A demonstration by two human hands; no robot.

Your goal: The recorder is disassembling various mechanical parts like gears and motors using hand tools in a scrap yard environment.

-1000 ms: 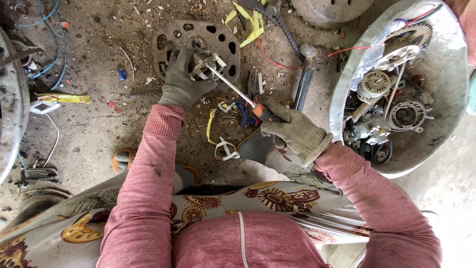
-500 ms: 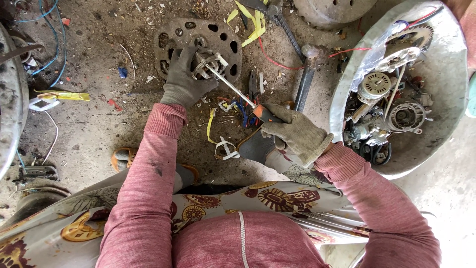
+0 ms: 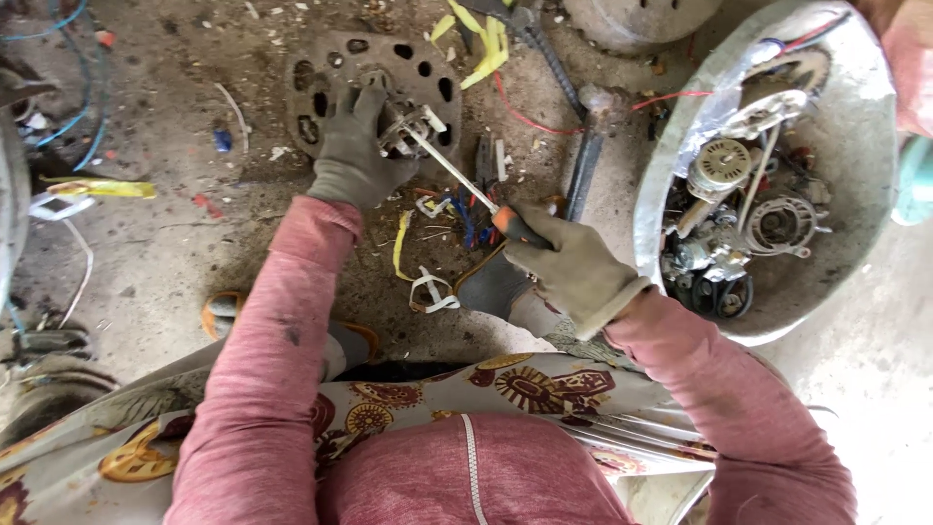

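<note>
My left hand, in a grey work glove, grips a round perforated metal motor housing lying on the dirt floor, fingers curled over its middle. In my right hand, also gloved, I hold an orange-handled screwdriver. Its shaft runs up-left and its tip sits at the small white part in the housing's centre, right beside my left fingers. Loose coloured wires and white ties lie between my two hands.
A large metal basin at the right holds several motor parts and gears. A hammer lies by the basin. Yellow strips, red wire, blue cable at far left, and my feet in sandals below are on the floor.
The screwdriver tip has stayed at the housing's centre; my left hand shifted slightly on the housing. Otherwise the scene is much the same.
</note>
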